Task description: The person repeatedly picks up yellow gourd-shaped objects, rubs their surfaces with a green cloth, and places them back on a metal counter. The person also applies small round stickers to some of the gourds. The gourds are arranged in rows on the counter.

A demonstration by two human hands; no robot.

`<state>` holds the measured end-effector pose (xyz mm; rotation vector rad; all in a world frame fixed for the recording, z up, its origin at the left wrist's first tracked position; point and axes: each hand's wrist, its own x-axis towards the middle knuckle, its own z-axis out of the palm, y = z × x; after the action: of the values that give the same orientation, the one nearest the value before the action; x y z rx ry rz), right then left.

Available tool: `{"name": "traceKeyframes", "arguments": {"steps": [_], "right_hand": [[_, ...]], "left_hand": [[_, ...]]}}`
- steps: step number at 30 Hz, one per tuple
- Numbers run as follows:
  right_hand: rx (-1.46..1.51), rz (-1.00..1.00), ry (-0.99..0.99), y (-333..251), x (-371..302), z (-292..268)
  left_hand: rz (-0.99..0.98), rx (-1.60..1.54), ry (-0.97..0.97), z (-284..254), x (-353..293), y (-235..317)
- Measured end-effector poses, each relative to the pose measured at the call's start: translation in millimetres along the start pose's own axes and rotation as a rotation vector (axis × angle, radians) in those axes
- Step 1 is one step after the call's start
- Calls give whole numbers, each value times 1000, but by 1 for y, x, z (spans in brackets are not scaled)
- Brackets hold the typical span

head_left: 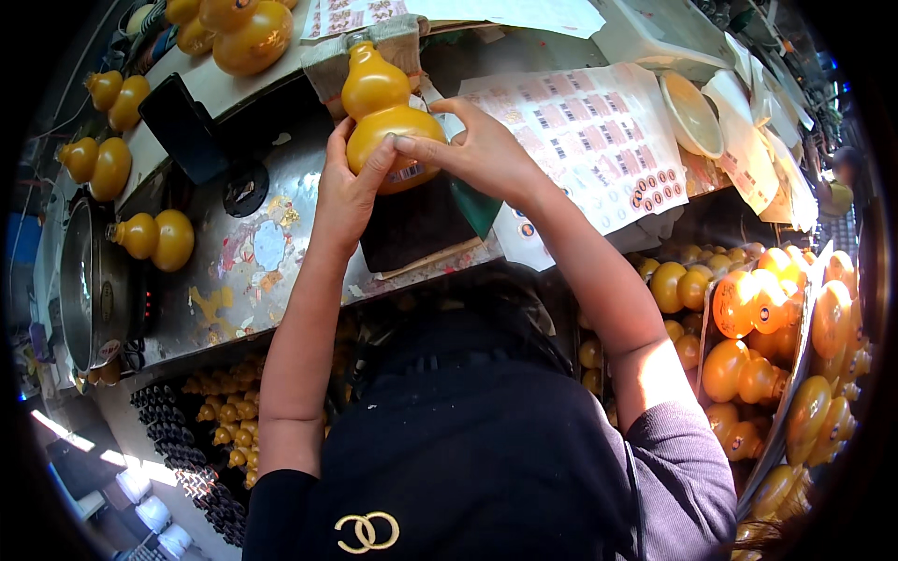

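A glossy yellow gourd-shaped bottle [378, 86] lies between my hands, its narrow neck pointing away from me onto a folded grey cloth [325, 70]. My left hand [351, 182] wraps the left side of its wide lower bulb. Against the right side, my right hand [482, 150] holds the same bulb, and both thumbs meet near its base. Close by the thumbs a small printed label [406, 174] shows on the bottle. Beneath it is a dark block-like support [402, 229] with a green side.
Sheets of printed stickers [589, 140] cover the right of the worktable. More gourd bottles stand at the far left, near a round metal pan [94, 280]. A black phone-like stand [182, 126] is behind my left hand. Crates of gourd bottles [748, 365] sit at the right.
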<state>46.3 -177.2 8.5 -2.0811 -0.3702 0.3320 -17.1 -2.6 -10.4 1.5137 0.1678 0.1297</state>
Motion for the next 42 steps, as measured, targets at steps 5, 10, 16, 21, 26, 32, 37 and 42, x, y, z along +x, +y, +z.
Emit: {"name": "traceKeyframes", "arguments": {"steps": [5,10,16,21,26,32,37,42], "right_hand": [[286,32,-146,11,13,1],[312,57,-180,10,13,0],[327,60,-165,6,10,-1],[344,78,-132,9,14,1],[608,343,-118,-6,5,-7],[841,-33,-142,-14,-9,-29],[114,-475,-146,-34,13,-24],[-194,-501,-107,-40,45,-26]], "left_hand": [[3,-1,16,-2,2,-3],[-19,-30,18,-3,2,-6],[-35,-93,2,-2,3,-5],[-36,-106,12,-2,7,-3],[-65,42,51,-3,14,3],[-107,-31,61,2,14,11],[-96,-130,38,-2,11,3],[-73,-186,60,4,6,6]]}}
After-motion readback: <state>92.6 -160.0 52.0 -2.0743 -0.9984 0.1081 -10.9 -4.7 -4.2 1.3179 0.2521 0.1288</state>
